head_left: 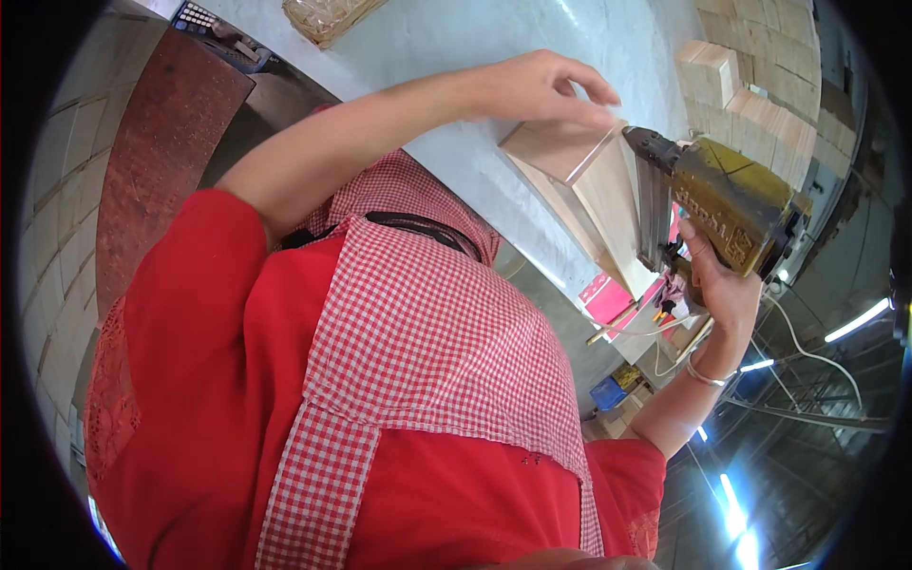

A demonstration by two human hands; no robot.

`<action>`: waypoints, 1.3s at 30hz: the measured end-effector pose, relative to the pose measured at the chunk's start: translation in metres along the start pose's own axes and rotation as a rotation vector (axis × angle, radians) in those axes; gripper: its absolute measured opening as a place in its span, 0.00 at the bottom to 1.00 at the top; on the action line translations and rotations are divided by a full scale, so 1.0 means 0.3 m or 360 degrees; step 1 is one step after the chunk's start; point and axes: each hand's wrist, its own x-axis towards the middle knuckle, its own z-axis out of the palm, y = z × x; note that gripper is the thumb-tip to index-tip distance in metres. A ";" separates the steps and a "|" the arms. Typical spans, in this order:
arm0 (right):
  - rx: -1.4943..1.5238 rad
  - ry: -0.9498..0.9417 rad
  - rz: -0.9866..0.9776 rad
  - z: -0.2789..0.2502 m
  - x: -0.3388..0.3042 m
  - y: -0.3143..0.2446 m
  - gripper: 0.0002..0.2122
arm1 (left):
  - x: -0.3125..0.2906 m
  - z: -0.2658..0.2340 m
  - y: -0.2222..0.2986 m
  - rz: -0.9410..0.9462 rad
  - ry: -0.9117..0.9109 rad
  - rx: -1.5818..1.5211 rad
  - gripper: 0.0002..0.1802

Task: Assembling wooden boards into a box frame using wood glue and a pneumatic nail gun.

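My left hand (540,87) rests at the far edge of a pale wooden box (608,214), its fingers curled around the corner by a smooth end panel (560,152). Part of that grip is hidden. In my right hand (727,290) is a nail gun (727,204) with a worn yellow-brown body, my fingers wrapped round its handle. The gun's dark nose (649,144) points at the box's upper corner, close to my left fingertips. Whether it touches the wood I cannot tell. The box lies tilted in view on a pale worktable (446,161).
Stacked wooden blocks (774,128) stand along the table's far right side. A wrapped bundle (328,19) lies at the far edge of view. Pink material (608,299) and a pale hose (817,351) are near my right arm. A reddish-brown board (157,161) stands at left.
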 end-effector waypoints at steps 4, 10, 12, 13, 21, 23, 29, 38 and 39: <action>-0.0041 -0.0098 0.0234 -0.013 0.016 -0.020 0.18 | -0.136 0.062 -0.031 0.0613 0.0261 0.0932 0.38; 0.0116 -0.0009 -0.0018 -0.002 -0.013 0.006 0.17 | -0.121 0.185 -0.113 0.0660 0.0563 0.1398 0.40; 0.0192 0.0031 -0.0204 0.007 -0.040 0.028 0.18 | -0.109 0.183 -0.136 0.0699 0.0645 0.1527 0.38; 0.0249 0.0053 -0.0346 0.013 -0.059 0.041 0.18 | -0.105 0.182 -0.143 0.0732 0.0640 0.1535 0.38; 0.0292 -0.0117 -0.0570 0.027 -0.146 0.094 0.19 | -0.100 0.184 -0.152 0.0779 0.0685 0.1662 0.34; 0.0280 -0.0174 -0.0600 0.037 -0.147 0.091 0.18 | -0.098 0.183 -0.153 0.0789 0.0686 0.1702 0.34; 0.0312 -0.0119 -0.0657 0.052 -0.139 0.075 0.18 | -0.090 0.179 -0.165 0.0789 0.0701 0.1780 0.35; 0.0141 -0.0106 -0.0539 0.050 -0.130 0.055 0.18 | -0.095 0.184 -0.161 0.0781 0.0709 0.1727 0.36; 0.0146 -0.0126 -0.0654 0.049 -0.128 0.053 0.18 | -0.095 0.184 -0.161 0.0795 0.0717 0.1708 0.36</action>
